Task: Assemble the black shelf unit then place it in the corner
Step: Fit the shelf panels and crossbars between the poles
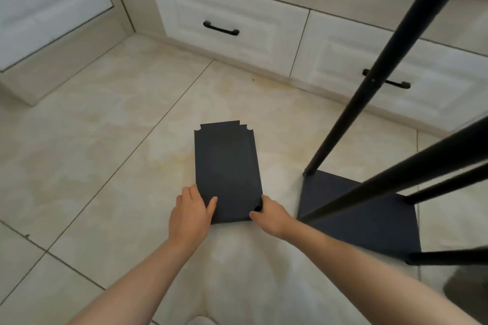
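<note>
Two hands [190, 210] [272, 215] grip panels [227, 166], lengthwise fwd

1. The black panels [227, 166] in the centre of my frame look matt and smooth, like coated board.
2. The black poles [369, 82] on the right look like smooth painted metal with a slight sheen.
3. The floor tiles [105, 140] are glossy, with a pale marble pattern.
4. The white drawer fronts [227, 13] at the top look like smooth painted wood; their handles [221, 28] look like dark matt metal.
</note>
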`<state>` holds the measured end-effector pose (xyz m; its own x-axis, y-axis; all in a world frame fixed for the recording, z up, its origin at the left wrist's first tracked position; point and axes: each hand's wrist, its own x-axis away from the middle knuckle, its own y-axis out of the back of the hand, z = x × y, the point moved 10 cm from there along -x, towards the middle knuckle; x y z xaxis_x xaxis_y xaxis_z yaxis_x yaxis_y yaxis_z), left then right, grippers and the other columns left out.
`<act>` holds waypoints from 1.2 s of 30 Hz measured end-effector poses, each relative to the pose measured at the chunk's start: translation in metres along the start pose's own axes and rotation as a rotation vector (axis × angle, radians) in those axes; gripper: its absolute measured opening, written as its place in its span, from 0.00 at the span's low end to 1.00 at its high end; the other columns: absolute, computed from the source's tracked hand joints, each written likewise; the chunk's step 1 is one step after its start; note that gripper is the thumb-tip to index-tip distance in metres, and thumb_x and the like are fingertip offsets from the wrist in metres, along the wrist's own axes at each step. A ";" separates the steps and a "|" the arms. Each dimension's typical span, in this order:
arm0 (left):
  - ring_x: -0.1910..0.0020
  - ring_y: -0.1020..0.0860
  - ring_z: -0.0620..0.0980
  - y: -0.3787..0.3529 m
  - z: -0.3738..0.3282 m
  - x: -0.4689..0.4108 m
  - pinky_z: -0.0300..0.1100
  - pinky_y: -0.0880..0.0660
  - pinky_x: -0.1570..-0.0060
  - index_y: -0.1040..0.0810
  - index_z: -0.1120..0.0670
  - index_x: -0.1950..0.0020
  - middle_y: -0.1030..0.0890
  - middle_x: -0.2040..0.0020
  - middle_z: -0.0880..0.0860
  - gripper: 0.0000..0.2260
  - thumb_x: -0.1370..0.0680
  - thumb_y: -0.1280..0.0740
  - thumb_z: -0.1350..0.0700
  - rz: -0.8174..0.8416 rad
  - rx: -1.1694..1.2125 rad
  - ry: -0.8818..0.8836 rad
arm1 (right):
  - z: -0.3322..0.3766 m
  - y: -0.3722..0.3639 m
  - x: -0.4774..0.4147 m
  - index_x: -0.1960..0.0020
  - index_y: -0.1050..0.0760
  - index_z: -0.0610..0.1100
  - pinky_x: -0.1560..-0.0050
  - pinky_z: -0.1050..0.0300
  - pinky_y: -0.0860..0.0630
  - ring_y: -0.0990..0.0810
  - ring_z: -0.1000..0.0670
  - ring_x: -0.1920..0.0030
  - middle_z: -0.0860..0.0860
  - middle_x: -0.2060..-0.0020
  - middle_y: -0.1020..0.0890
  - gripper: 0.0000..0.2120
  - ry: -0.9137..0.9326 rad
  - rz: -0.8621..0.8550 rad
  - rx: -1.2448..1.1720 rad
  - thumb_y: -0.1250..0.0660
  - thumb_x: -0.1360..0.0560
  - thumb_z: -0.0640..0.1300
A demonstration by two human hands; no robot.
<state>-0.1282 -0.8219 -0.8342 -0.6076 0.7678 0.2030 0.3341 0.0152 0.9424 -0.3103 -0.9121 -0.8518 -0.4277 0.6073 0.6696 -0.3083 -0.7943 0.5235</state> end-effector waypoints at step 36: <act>0.61 0.14 0.49 0.144 -0.022 0.030 0.38 0.19 0.66 0.19 0.64 0.49 0.13 0.55 0.56 0.08 0.21 0.27 0.59 0.352 1.159 0.300 | 0.071 0.063 0.122 0.40 0.29 0.37 0.60 0.46 0.17 0.14 0.36 0.55 0.39 0.44 0.18 0.07 -0.095 0.187 -1.158 0.39 0.18 0.36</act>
<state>-0.1141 -0.8109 -0.6862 -0.4457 0.6710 0.5925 0.8572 0.5106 0.0666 -0.3217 -0.8871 -0.6996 -0.4982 0.4395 0.7474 -0.8566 -0.3832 -0.3456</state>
